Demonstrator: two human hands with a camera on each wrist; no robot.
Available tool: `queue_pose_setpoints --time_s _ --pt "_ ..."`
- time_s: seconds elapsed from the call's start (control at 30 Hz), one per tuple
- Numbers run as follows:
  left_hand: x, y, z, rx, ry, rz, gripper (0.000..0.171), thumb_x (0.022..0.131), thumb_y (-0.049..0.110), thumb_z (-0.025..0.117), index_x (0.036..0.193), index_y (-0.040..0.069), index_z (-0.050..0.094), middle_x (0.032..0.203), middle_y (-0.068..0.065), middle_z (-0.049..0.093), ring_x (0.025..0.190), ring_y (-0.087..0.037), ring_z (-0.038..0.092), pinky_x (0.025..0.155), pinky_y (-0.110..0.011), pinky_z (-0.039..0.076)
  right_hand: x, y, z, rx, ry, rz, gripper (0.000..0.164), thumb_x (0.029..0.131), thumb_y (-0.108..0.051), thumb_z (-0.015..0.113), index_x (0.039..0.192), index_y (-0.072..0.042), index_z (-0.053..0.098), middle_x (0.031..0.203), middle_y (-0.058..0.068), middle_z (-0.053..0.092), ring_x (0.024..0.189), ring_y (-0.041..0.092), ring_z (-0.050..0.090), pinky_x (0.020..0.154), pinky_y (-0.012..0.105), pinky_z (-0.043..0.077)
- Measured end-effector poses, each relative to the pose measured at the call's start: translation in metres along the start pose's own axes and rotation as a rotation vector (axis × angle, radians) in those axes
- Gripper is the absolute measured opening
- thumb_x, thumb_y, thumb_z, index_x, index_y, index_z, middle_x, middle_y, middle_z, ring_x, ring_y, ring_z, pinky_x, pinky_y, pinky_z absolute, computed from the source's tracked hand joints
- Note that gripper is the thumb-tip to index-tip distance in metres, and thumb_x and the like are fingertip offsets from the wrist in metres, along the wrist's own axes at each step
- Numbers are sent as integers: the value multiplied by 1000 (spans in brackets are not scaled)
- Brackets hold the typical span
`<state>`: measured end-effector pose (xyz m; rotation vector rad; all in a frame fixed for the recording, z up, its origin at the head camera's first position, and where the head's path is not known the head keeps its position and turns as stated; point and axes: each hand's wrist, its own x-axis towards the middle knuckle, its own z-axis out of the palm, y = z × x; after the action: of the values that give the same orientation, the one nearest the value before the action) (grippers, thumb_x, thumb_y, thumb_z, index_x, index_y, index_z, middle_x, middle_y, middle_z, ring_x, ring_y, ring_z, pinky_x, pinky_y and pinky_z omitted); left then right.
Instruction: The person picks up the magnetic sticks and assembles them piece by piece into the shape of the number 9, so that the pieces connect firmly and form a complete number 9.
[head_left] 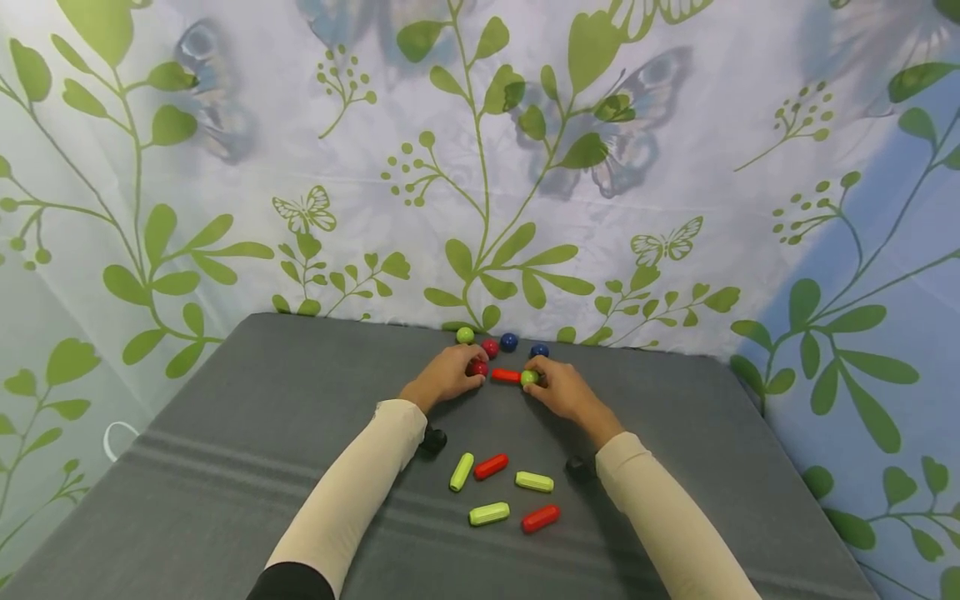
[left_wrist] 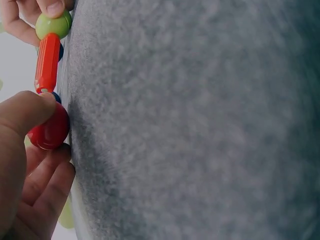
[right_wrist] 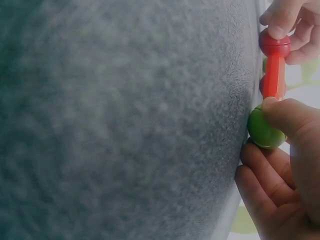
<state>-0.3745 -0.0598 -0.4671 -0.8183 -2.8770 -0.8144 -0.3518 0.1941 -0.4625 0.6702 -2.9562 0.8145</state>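
My left hand pinches a red ball between thumb and fingers, close over the grey tabletop. Opposite it, a light green ball is gripped by my right hand. Between the two balls lies a short red ribbed rod. In the left wrist view the rod lines up with both balls, its far end against the green ball. From the right wrist, the rod reaches the red ball, while my right thumb covers its near end at the green ball.
Behind the hands sit another green ball, a red ball and two blue balls, one left of the other. Nearer, between the forearms, lie several green rods and red rods. A patterned curtain hangs behind the table.
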Motion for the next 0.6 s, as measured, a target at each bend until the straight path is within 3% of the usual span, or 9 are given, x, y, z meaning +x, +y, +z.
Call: queue_pose_setpoints --time_s 0.2,0.6 --pt "2 1 2 3 -3 11 28 92 16 76 116 9 66 104 -3 68 95 -19 62 90 -38 50 1 2 2 10 15 -5 30 94 -18 75 122 -11 66 108 8 70 90 18 66 80 42 54" --pt "2 3 3 -7 -34 -39 27 93 21 76 117 14 65 105 0 66 97 -17 61 92 -36 49 2 0 3 -6 1 17 33 95 -19 74 125 -11 65 105 7 70 87 18 65 79 42 54"
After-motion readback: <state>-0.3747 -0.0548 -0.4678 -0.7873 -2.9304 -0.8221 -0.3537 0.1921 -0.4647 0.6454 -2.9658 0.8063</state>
